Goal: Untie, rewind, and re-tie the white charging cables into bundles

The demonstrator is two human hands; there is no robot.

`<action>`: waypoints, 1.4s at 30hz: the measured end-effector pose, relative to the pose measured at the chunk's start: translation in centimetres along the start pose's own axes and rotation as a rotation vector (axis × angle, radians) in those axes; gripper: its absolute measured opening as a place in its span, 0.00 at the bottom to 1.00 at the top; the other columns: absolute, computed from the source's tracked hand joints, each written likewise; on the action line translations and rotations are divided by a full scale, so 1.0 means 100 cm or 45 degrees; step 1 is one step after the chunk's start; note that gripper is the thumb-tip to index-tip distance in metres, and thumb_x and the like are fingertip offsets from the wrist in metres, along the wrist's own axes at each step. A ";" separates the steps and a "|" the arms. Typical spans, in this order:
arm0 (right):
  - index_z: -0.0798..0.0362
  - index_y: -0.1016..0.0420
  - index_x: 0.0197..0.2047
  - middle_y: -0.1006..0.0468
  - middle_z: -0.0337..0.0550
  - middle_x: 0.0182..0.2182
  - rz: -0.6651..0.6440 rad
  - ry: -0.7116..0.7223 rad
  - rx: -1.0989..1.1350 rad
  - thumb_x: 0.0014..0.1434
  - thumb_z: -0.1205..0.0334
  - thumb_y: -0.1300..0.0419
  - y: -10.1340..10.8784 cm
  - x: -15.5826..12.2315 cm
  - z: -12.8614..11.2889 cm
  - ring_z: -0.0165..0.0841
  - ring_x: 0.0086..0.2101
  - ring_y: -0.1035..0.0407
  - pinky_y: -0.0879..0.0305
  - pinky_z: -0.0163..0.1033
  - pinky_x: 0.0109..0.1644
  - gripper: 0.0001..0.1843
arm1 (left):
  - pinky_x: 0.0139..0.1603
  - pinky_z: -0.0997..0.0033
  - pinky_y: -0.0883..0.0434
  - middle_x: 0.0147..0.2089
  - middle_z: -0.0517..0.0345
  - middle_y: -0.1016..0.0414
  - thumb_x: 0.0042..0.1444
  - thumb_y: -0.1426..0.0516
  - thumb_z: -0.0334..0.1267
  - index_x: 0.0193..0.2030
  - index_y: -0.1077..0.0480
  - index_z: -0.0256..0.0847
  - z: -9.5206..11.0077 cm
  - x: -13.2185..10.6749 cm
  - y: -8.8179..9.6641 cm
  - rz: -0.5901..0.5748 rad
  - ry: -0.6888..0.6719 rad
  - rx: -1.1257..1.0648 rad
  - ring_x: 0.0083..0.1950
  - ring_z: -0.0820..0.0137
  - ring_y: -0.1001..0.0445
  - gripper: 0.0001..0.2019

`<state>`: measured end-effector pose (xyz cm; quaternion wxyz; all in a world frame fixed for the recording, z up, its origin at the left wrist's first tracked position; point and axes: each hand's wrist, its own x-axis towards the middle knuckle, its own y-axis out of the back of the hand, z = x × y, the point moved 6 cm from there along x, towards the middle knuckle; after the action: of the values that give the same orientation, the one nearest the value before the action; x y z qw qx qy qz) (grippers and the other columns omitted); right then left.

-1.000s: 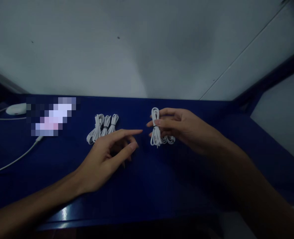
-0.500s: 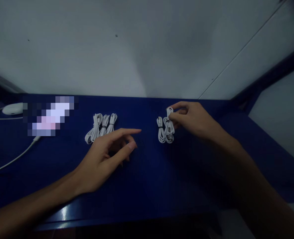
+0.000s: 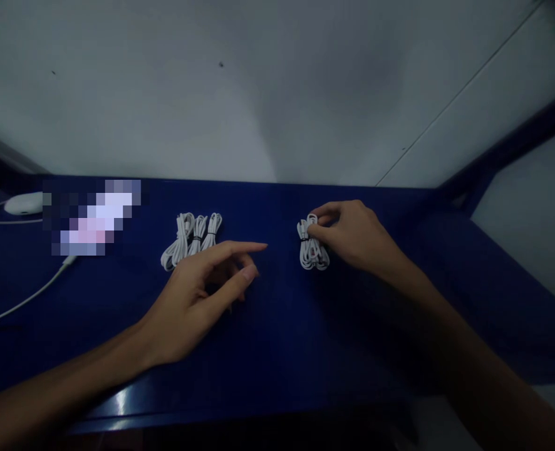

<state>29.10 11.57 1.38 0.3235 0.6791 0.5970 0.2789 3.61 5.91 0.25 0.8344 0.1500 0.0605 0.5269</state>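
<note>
My right hand pinches a coiled white cable between thumb and fingers, at the pile on the right. Beside and partly under it lie other white cable bundles, one bound with a dark tie. My left hand hovers at the left, index finger stretched toward the right and the other fingers loosely bent, with nothing in them. Just behind that hand sits a group of several coiled white cables with dark ties. The left hand hides their lower ends.
Both piles rest on a blue table against a pale wall. A blurred, lit device lies at the left with a white cord plugged into it. Behind it is a white rounded object.
My right hand has moved left and slightly down with the coiled cable, which now overlaps the bundles of the right pile. The left hand has stayed in place.
</note>
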 end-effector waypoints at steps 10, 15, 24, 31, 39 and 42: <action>0.51 0.15 0.56 0.18 0.56 0.50 0.090 0.094 -0.169 0.65 0.51 0.34 -0.006 -0.001 0.005 0.53 0.49 0.22 0.26 0.59 0.55 0.21 | 0.37 0.76 0.23 0.46 0.62 0.18 0.76 0.39 0.49 0.66 0.21 0.58 0.000 -0.001 0.001 0.002 0.004 0.003 0.37 0.73 0.22 0.16; 0.50 0.14 0.54 0.18 0.55 0.49 0.078 0.128 -0.222 0.67 0.50 0.35 -0.006 0.000 0.005 0.51 0.47 0.23 0.27 0.60 0.55 0.18 | 0.34 0.73 0.25 0.45 0.62 0.18 0.76 0.39 0.50 0.66 0.21 0.57 0.001 -0.001 0.001 0.026 -0.012 0.057 0.35 0.72 0.23 0.16; 0.52 0.15 0.58 0.20 0.60 0.52 0.065 0.102 -0.306 0.70 0.45 0.38 -0.009 0.002 0.009 0.51 0.45 0.23 0.26 0.61 0.54 0.23 | 0.35 0.60 0.33 0.33 0.61 0.23 0.74 0.41 0.55 0.49 0.20 0.47 0.018 0.004 0.052 0.684 -0.069 0.851 0.32 0.65 0.26 0.15; 0.53 0.18 0.58 0.23 0.61 0.56 -0.019 0.026 -0.348 0.72 0.42 0.40 -0.015 -0.006 0.002 0.52 0.46 0.22 0.26 0.57 0.51 0.25 | 0.40 0.52 0.32 0.51 0.41 0.17 0.75 0.51 0.61 0.66 0.29 0.42 0.013 0.014 0.068 0.595 0.261 1.537 0.48 0.42 0.19 0.28; 0.56 0.21 0.59 0.24 0.63 0.56 -0.052 0.002 -0.297 0.71 0.42 0.40 -0.017 -0.008 0.001 0.52 0.45 0.22 0.25 0.58 0.49 0.27 | 0.46 0.45 0.26 0.52 0.30 0.17 0.76 0.49 0.57 0.69 0.33 0.34 0.000 0.020 0.068 0.449 0.303 1.601 0.54 0.35 0.18 0.29; 0.56 0.21 0.60 0.24 0.63 0.56 -0.042 0.001 -0.290 0.71 0.41 0.41 -0.017 -0.007 0.001 0.51 0.43 0.21 0.25 0.58 0.48 0.28 | 0.48 0.45 0.26 0.51 0.31 0.18 0.76 0.48 0.52 0.68 0.32 0.34 -0.001 0.022 0.067 0.436 0.257 1.583 0.56 0.35 0.20 0.25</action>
<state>27.99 10.96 0.06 0.4030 0.6279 0.5726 0.3397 -1.24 10.54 2.41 0.4863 0.5621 0.4073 0.5307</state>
